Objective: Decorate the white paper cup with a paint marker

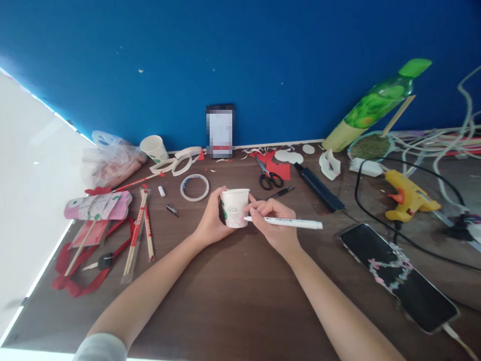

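Note:
A white paper cup (235, 208) with green leaves, pink flowers and lettering stands upright in the middle of the head view. My left hand (213, 215) is wrapped round its left side, thumb near the rim. Between the fingers of my right hand (276, 225) is a white marker pen (296, 222), its tip end pointing left, at or very near the cup's printed side. Some fingers of the right hand reach the cup's right edge. A small white pen cap (161, 191) lies to the left on the table.
Behind the cup are a tape roll (194, 188), scissors (270, 178), red paper (278, 169) and a propped phone (220, 131). Wrapped chopsticks (136, 230) and a key (101, 262) lie left. At right are a yellow glue gun (408, 195), cables, a phone (398, 276) and a leaning bottle (376, 108).

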A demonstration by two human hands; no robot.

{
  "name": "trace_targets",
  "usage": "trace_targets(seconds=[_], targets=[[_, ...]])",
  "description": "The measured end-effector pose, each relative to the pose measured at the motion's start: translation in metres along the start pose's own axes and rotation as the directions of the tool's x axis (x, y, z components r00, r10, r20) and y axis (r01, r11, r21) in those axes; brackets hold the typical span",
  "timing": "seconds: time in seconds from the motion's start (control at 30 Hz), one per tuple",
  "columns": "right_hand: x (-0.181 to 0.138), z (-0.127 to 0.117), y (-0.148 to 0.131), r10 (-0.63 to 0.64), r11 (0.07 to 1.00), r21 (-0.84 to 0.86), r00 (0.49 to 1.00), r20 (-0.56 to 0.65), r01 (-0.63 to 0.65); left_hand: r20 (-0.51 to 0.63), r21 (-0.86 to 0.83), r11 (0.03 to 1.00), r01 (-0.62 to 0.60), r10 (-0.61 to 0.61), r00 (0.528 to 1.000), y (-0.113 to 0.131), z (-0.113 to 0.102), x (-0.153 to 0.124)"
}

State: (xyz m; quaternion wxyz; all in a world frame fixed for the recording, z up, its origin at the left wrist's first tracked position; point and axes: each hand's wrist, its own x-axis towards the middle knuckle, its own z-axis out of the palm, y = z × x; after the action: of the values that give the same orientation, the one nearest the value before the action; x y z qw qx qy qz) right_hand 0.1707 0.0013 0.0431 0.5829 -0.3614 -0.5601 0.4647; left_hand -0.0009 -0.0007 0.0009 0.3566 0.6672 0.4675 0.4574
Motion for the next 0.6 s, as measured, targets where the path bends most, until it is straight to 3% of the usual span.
trace_targets(seconds=[0.6], targets=[[0.0002,0.0003,0.0027,-0.013,1.000,0.004,1.000,0.001,0.013,0.005,0.001,1.000,-0.005,0.005,1.000,0.0016,-0.0008,0.0013]])
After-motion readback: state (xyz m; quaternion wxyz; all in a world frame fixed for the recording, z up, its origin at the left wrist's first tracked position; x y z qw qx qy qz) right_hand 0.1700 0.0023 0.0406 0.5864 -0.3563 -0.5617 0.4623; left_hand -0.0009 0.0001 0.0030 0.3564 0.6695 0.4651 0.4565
